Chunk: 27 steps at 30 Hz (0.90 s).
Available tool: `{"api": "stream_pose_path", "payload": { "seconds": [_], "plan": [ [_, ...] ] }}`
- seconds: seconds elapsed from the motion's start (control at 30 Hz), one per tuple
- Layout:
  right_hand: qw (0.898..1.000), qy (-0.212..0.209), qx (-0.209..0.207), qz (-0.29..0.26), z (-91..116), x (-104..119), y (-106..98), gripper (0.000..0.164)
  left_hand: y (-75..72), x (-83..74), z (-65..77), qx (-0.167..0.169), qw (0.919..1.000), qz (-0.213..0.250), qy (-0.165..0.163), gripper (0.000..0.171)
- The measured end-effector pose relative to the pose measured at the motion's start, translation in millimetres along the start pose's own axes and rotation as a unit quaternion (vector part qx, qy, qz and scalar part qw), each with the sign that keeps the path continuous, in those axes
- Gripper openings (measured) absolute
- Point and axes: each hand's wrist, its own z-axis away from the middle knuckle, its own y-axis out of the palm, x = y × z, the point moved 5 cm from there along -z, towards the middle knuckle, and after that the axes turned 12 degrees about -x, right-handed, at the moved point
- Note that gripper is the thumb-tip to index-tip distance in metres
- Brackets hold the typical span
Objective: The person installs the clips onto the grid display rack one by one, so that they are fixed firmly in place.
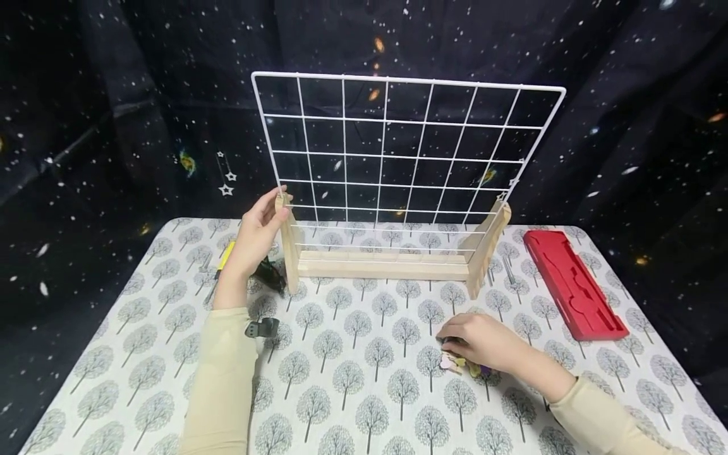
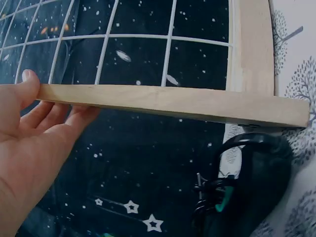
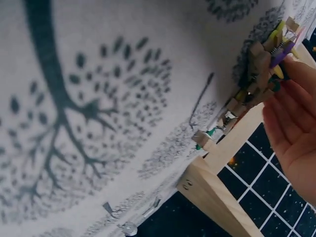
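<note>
In the head view a wooden stand (image 1: pixel 381 270) carries a white wire grid (image 1: pixel 364 153) that tilts back between its two side posts. My left hand (image 1: pixel 258 230) grips the top of the left post (image 1: pixel 290 253); the left wrist view shows the thumb on one side of the wood (image 2: pixel 163 101) and the fingers on the other. My right hand (image 1: pixel 483 341) is low over a small pile of clothespins (image 1: pixel 461 364) with coloured shapes on them. Its thumb and fingers pinch at a dark green one among the wooden clips (image 3: pixel 259 64), partly hidden by the hand.
A red tray (image 1: pixel 574 284) with shaped recesses lies at the table's right. Slim metal pieces (image 1: pixel 508 268) lie beside the right post. Behind my left forearm are a yellow tool (image 1: pixel 226 254) and a dark object (image 1: pixel 270 276). A starry dark cloth hangs behind the table.
</note>
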Motion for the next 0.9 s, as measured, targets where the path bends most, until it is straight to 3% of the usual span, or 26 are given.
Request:
{"api": "stream_pose_path", "payload": {
  "seconds": [0.27, 0.5, 0.73, 0.9],
  "plan": [
    [0.996, -0.017, -0.080, 0.036, -14.2, -8.4, -11.1, 0.017, -5.3, 14.0, 3.0, -0.027, 0.9995, 0.015, 0.003, 0.047],
    [0.993, 0.005, -0.115, -0.001, -46.4, -10.7, -42.2, 0.020, -0.9, 12.4, 3.0, -0.022, 0.9996, 0.017, 0.004, 0.049],
    [0.984, -0.006, -0.176, -0.037, -106.6, 3.6, -81.5, 0.021, 3.8, -1.1, 7.7, -0.012, 0.9996, 0.017, -0.021, 0.046],
    [0.968, -0.061, -0.226, -0.096, -169.7, 29.1, -109.7, 0.024, 2.6, -6.8, 6.9, -0.011, 0.9995, -0.002, -0.030, 0.047]
  ]
}}
